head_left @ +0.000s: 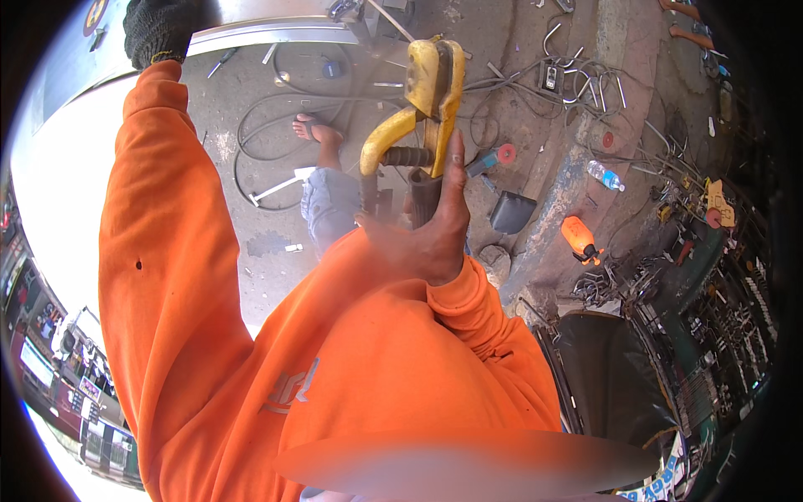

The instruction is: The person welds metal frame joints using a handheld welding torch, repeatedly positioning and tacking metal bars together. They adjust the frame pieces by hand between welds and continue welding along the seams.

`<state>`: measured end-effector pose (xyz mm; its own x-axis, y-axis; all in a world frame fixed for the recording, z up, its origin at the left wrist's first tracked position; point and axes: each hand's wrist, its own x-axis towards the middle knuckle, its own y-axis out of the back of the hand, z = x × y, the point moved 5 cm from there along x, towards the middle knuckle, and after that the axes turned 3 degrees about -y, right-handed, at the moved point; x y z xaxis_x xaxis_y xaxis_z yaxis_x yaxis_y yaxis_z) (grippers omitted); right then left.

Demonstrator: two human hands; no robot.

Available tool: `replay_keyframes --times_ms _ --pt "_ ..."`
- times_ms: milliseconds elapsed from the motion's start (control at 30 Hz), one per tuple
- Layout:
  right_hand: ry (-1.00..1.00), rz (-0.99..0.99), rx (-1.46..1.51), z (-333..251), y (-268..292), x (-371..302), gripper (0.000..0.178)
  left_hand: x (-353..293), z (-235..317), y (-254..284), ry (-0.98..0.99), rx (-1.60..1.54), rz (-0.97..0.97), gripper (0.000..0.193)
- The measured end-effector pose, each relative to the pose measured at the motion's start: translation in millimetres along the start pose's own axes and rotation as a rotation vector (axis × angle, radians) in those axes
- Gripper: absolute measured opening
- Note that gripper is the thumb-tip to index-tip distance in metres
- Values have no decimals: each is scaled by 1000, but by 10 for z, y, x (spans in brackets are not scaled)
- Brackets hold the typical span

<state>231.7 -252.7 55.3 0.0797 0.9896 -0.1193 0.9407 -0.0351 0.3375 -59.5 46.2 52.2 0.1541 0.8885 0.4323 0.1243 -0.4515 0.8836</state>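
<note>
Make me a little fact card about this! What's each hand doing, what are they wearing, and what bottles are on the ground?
Left hand: in a dark knitted glove, by the silver panel; fingers hard to make out
Right hand: no glove, holding a yellow-and-black tool upright in the picture
Top: orange sweatshirt, long sleeves
Bottles: a clear bottle and an orange bottle, off to the right

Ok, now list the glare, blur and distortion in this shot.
Head view: the white panel at left is blown out, nearly without detail; also in the head view, soft blur covers part of the right hand and the lower end of the yellow clamp, a smeared oval crosses the bottom, and fisheye bends things near the dark rim.
</note>
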Motion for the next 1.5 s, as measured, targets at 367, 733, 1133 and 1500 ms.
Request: replay_keyframes --times_ms 367,733,1133,1500 --pt "-17 14 100 85 -42 -23 132 38 120 199 -32 -65 188 23" --pt "-35 24 93 119 -49 -52 132 80 187 215 72 77 -195 25" --pt "25 11 -26 20 4 3 135 73 259 335 -12 -19 -11 22" --pt "126 42 83 76 -35 -26 132 17 234 312 -16 -10 50 22"
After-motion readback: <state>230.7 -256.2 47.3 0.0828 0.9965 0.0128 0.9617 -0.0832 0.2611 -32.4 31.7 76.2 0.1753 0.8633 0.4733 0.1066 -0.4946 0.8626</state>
